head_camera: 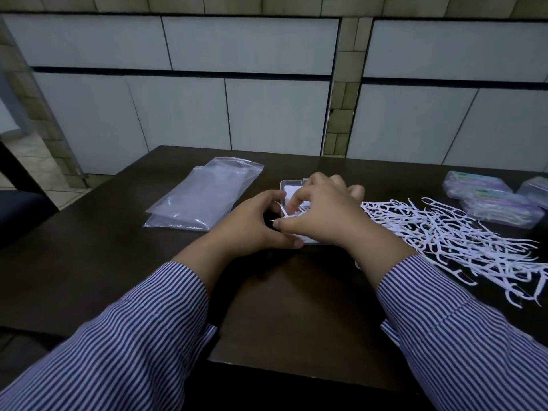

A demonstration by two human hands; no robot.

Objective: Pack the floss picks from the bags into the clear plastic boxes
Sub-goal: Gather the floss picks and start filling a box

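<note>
Both hands are working over the open clear plastic box (292, 189) at table centre. The right hand (323, 215) is pinching a few floss picks (286, 213), their long axes pointing toward the left hand (255, 226), whose curled fingers are steadying the box's near-left edge. The loose pile (450, 241) is lying just right of the right wrist.

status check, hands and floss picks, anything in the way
Left hand and right hand both pinching floss picks over open clear box. Loose pile right, empty bags left. Nothing blocking.
</note>
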